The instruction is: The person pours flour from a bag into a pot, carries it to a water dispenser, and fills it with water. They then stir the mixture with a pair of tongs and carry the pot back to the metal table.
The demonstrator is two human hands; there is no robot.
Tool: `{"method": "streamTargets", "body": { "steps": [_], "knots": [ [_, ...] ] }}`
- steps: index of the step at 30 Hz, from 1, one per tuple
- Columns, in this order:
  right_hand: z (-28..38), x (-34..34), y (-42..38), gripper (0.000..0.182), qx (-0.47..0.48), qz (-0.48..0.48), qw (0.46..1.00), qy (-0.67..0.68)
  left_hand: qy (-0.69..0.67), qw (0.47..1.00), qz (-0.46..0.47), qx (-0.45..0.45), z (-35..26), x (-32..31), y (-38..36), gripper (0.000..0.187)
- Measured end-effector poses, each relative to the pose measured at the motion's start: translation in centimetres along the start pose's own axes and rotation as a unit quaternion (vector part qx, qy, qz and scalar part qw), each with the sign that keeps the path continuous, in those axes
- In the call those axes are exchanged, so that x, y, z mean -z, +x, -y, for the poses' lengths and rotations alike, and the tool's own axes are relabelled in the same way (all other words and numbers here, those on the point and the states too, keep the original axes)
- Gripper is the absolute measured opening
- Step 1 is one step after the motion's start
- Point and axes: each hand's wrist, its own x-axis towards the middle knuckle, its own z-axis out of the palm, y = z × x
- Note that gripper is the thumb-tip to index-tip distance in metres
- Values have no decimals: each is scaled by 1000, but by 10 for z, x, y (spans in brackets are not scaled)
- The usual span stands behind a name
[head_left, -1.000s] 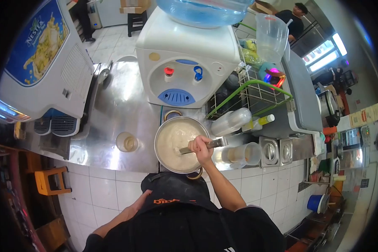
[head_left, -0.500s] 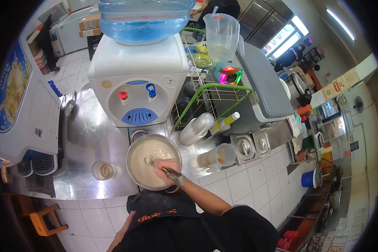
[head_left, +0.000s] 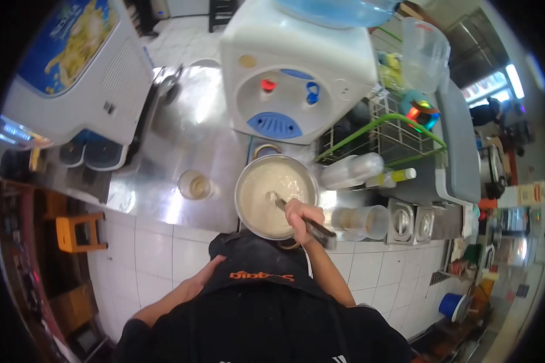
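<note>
A round metal pot (head_left: 240, 213) of pale, creamy liquid (head_left: 266, 178) stands at the counter's front edge. My right hand (head_left: 303, 219) is closed around the handle of a long metal utensil (head_left: 321, 230) at the pot's near right rim. The utensil's lower end dips into the liquid, so its shape is partly hidden. My left hand (head_left: 214, 264) rests low against the dark apron (head_left: 257, 257), its fingers mostly covered by the cloth. Left of the pot stands a clear cup (head_left: 194, 184) with a little in the bottom.
Behind the pot is a white water dispenser (head_left: 303, 54). A clear plastic jug (head_left: 375, 222) and a stack of clear cups (head_left: 352, 170) lie to the right, near a green-edged wire rack (head_left: 399, 121). An orange stool (head_left: 79, 233) stands on the floor at left.
The view has swung, so the scene sits further right and higher. My right hand has shifted toward the pot's near right rim, exposing more handle. More of my left forearm shows.
</note>
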Motion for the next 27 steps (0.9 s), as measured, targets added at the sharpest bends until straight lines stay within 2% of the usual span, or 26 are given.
{"method": "streamTargets", "body": {
  "steps": [1,2,3,4,5,6,7,8,9,10,12,13,14,16,17,19,20,22,25,27],
  "knots": [
    [-1,2,-5,17,-4,6,1000,9,-21,1000,14,12,3,6,5,39],
    [-3,4,-10,18,-9,17,999,-27,-47,997,58,36,2,9,11,39],
    [-6,7,-8,18,-8,34,997,-64,-58,996,60,28,0,1,7,39],
    [12,-1,6,20,66,12,998,9,-27,1000,12,6,-4,-10,-3,40],
    [19,-5,12,24,68,-2,997,27,5,999,-38,-4,-4,-16,-12,40],
    [23,-7,11,27,66,-23,997,40,0,999,-41,3,-3,-17,-16,40],
    [9,-3,4,27,61,-23,997,39,-2,999,-37,13,-6,-19,-17,40],
    [-17,3,-5,26,14,19,1000,-17,-3,999,-31,21,-8,-20,-16,41],
    [-20,0,-2,24,-33,62,995,-71,-4,999,-30,21,-5,-17,-14,41],
    [-16,2,-1,24,-33,67,995,-71,3,1000,-24,10,-1,-13,-9,40],
    [-4,7,7,23,48,11,998,36,1,1000,-21,-12,-3,-11,-8,40],
    [-6,16,9,23,54,-8,998,33,-12,1000,-24,-2,-3,-12,-10,39],
    [-6,19,12,23,50,-7,998,32,-24,999,-26,7,-1,-13,-10,39],
    [3,19,22,26,-15,-143,987,78,-27,999,-16,12,2,-8,-4,39],
    [0,19,24,26,-15,-144,987,77,-31,999,-5,12,2,-7,-2,39],
    [-7,14,33,27,-23,-290,955,64,-28,1000,-6,0,-1,-12,-7,39],
    [-6,13,35,27,-25,-286,956,65,-26,1000,-9,-8,0,-14,-9,39],
    [3,5,42,28,-40,-373,926,54,-31,999,-9,2,2,-8,-4,39],
    [-2,7,43,29,-43,-417,907,47,-28,999,-24,11,3,-6,-3,40],
    [-7,8,43,29,-38,-414,909,40,-26,999,-40,11,1,-9,-6,40]
  ]
}}
